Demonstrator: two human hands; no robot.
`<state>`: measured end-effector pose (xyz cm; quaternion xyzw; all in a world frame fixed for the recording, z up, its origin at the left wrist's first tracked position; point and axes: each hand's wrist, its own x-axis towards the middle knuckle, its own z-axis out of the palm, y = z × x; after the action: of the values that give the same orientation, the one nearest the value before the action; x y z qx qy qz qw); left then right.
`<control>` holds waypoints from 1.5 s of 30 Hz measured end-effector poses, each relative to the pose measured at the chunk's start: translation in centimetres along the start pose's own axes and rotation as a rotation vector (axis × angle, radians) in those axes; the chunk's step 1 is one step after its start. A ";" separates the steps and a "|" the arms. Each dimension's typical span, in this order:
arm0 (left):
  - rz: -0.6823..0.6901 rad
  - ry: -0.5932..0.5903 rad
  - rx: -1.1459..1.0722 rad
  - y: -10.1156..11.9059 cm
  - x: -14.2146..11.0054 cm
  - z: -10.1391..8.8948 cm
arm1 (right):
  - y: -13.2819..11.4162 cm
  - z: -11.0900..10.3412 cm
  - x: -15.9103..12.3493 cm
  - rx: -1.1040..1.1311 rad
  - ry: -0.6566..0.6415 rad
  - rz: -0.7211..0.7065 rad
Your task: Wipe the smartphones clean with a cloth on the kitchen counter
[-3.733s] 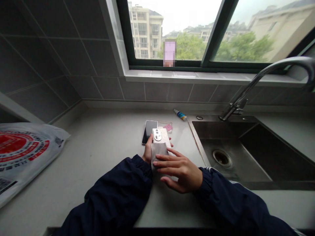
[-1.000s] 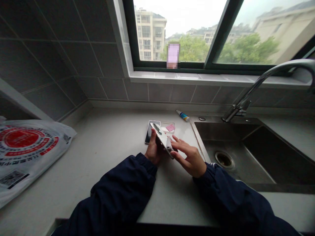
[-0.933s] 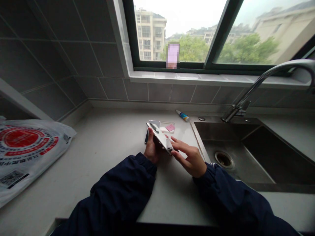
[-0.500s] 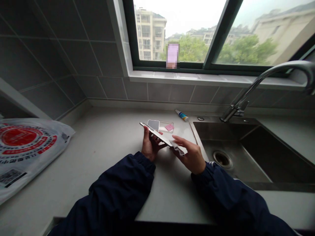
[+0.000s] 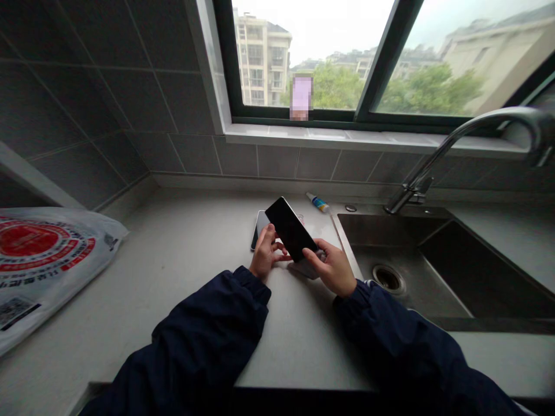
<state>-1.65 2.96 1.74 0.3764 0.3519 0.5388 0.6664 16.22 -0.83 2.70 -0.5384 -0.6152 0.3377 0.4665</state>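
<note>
A smartphone point(image 5: 289, 225) is raised above the counter, tilted, its dark screen facing me. My right hand point(image 5: 333, 267) grips its lower right end, thumb on the screen and the other fingers behind. A grey cloth point(image 5: 306, 268) hangs under the phone, also in that hand. My left hand point(image 5: 265, 254) is at the phone's lower left edge; its fingers are apart and loosely curled, the thumb close to or touching the edge. Behind lies a second phone point(image 5: 259, 225) on the counter, partly covered. A clear case with a pink piece point(image 5: 300, 219) is mostly hidden.
A small tube point(image 5: 318, 202) lies near the back, left of the steel sink point(image 5: 437, 277). A chrome faucet point(image 5: 451, 138) arches over the sink. On the far left rests a printed plastic bag point(image 5: 47, 260) on the white counter point(image 5: 186, 231). A window is behind.
The phone has turned over from its white camera side to its dark screen. My right hand now grips it along with the cloth, while my left hand's hold has loosened.
</note>
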 end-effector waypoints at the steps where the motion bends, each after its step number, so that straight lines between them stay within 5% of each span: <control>1: 0.017 -0.024 0.041 0.1 0.0 -0.1 | 0.3 0.1 0.2 0.182 -0.005 0.124; 9: -0.038 -0.160 0.128 -1.0 0.0 0.0 | 2.0 1.6 0.4 0.522 -0.104 0.351; 15: -0.015 -0.017 0.209 -2.3 0.8 -0.1 | 2.8 1.6 0.5 0.533 -0.122 0.380; 26: -0.073 -0.073 0.260 -1.1 1.0 -0.9 | 2.8 0.9 0.9 0.230 -0.263 0.179; 45: -0.139 -0.062 0.207 -0.5 0.5 -0.2 | 3.5 0.1 1.3 -0.235 -0.156 0.070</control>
<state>-1.50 3.44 1.14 0.4343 0.4102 0.4402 0.6704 17.33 1.15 -0.22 -0.5826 -0.6656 0.3205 0.3389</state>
